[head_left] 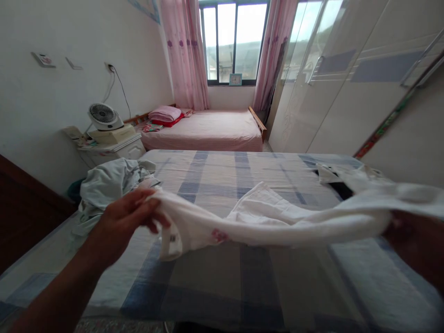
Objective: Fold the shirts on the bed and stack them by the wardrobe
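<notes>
A white shirt (263,231) with a small pink print stretches sideways above the bed, its middle sagging. My left hand (138,210) pinches it at the left end, close to the neckline, where a small dark label shows. At the right end my right hand (412,231) has hold of the fabric; motion smears it and cloth covers part of its fingers. Part of the shirt's far side rests on the blue-and-white checked bedsheet (256,282).
A heap of pale grey-green cloth (107,185) lies at the bed's left. White and black clothes (342,187) are at the far right. Beyond stand a pink bed (215,132), a cabinet (130,150) with a fan (104,115), and a wardrobe (322,101).
</notes>
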A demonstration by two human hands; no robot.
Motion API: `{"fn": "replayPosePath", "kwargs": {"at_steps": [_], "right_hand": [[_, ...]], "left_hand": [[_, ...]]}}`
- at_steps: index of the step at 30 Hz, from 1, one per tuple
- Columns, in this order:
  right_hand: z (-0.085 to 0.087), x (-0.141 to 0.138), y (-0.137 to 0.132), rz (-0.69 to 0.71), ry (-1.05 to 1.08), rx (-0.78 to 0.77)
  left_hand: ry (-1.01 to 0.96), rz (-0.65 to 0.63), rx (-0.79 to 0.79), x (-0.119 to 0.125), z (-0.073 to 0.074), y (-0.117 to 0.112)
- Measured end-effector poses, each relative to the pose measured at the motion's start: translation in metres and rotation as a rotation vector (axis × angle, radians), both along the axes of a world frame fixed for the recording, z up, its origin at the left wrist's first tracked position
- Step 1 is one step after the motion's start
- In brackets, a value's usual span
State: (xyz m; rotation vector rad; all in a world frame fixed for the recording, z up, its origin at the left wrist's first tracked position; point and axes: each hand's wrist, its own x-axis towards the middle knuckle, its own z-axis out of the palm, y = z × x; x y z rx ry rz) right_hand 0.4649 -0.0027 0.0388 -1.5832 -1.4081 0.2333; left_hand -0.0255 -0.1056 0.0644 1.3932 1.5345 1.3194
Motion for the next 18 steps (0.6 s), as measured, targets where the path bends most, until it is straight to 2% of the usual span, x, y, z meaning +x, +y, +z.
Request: {"fn": "replayPosePath", "kwargs": {"at_steps": [2, 4, 5, 7, 9, 11, 13, 16, 18], "right_hand": [[0.033, -0.015, 0.035, 0.065, 0.255, 0.070], [0.073, -0.027, 0.069, 0.165, 0.590, 0.215], [0.094, -0.031, 0.082, 0.221, 0.709, 0.301], [0.132, -0.035, 0.098, 0.305, 0.744, 0.437], [0.153, -0.034, 0.099, 0.314, 0.683, 0.486], [0.149, -0.029, 0.090, 0.271, 0.684, 0.464], [0.122, -0.020, 0.074, 0.240, 0.727, 0.399], [0.053, 0.002, 0.041, 0.180, 0.656, 0.175], [0.002, 0.020, 0.016, 0.129, 0.495, -0.026]], "left_hand": [[-0.135, -0.062, 0.087, 0.011, 0.034, 0.055], [-0.230, -0.078, 0.265, 0.020, 0.074, 0.107], [-0.232, -0.048, 0.382, 0.023, 0.094, 0.127], [-0.223, 0.025, 0.577, 0.024, 0.127, 0.152], [-0.207, 0.055, 0.661, 0.020, 0.144, 0.157], [-0.184, 0.055, 0.654, 0.014, 0.140, 0.148], [-0.113, 0.053, 0.578, 0.008, 0.116, 0.129], [0.100, 0.013, 0.351, -0.002, 0.057, 0.090], [0.266, -0.169, 0.200, -0.009, 0.013, 0.060]]}}
